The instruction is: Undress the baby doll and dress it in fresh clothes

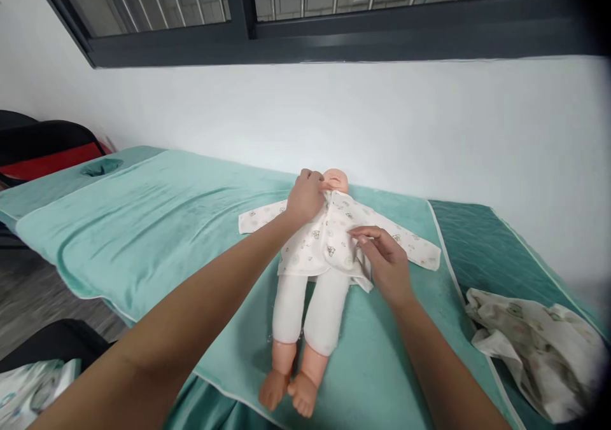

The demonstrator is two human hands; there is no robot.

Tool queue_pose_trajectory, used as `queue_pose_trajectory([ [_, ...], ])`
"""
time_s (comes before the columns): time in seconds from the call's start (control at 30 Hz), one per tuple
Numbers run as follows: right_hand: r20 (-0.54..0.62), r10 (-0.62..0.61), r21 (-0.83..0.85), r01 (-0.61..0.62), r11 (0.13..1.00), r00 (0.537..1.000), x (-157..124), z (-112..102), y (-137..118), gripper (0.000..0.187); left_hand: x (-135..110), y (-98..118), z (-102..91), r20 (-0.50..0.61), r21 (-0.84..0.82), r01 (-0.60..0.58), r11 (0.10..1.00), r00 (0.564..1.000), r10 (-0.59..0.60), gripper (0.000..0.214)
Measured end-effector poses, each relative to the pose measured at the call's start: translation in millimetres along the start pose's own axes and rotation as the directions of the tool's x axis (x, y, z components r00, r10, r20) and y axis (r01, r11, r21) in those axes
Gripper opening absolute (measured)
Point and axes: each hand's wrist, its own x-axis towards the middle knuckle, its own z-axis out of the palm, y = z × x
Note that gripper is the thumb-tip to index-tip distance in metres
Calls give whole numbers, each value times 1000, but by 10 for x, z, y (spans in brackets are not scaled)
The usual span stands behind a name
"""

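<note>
A baby doll (337, 179) lies on its back on the teal-covered bed (229, 194), its bare feet toward me. It wears a white printed baby shirt (312, 245) and white leggings (329, 309). The shirt's front panels overlap, and both sleeves stretch out sideways. At the doll's neck, my left hand (308, 194) is closed on the shirt's collar, its fingertips partly hidden. My right hand (384, 258) pinches the shirt's side at chest height with thumb and forefinger. Whether a tie or only fabric is between those fingers is too small to tell.
A crumpled printed cloth (534, 347) lies at the right on a darker green cover (491, 252). The white wall and window frame (334, 39) stand behind the bed. Black and red bags (48, 150) are at far left, a white package (35, 388) at lower left.
</note>
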Motion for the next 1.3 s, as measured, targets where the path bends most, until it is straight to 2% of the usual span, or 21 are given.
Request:
queue_pose_trajectory([
  [0.13,55,-170,-182,177,967,984,-8,29,13,15,-557,-303,-126,-50,-77,-101,992,994,97,20],
  [0.2,125,-194,-246,220,944,973,-33,66,13,21,-930,-471,-206,-62,-102,-65,993,996,59,20],
  [0.27,203,-183,-292,238,926,962,-88,105,10,31,-1301,-624,-276,-9,-113,3,994,1000,-4,22],
  [0.33,267,-133,-317,218,923,955,-185,122,4,41,-1619,-737,-324,98,-98,-16,995,995,25,27],
  [0.47,275,-16,-307,103,946,961,-499,52,-7,49,-1989,-806,-369,174,-36,-55,998,983,60,32],
  [0.57,179,63,-318,-3,948,982,-751,-29,10,51,-2052,-773,-386,190,5,-32,999,981,30,25],
  [0.67,3,127,-402,-115,908,992,-887,-44,51,49,-2023,-723,-390,202,55,-22,998,979,10,18],
  [0.73,-133,161,-465,-205,861,978,-885,-15,72,44,-1988,-676,-373,206,79,-37,996,978,20,16],
  [0.8,-220,211,-506,-296,810,952,-836,27,69,39,-1953,-612,-334,208,88,-63,994,977,43,17],
  [0.9,-267,280,-527,-383,758,922,-767,75,24,33,-1912,-509,-252,187,61,-74,995,980,62,20],
  [1.03,-342,268,-506,-416,755,901,-792,68,-14,33,-1912,-477,-193,130,0,-54,999,990,53,21],
  [1.17,-349,230,-501,-388,773,909,-874,24,16,35,-1998,-575,-247,45,-62,17,998,999,-14,23],
  [1.3,-324,234,-523,-380,763,917,-929,-2,12,37,-2093,-620,-321,8,9,42,999,999,-42,17],
])
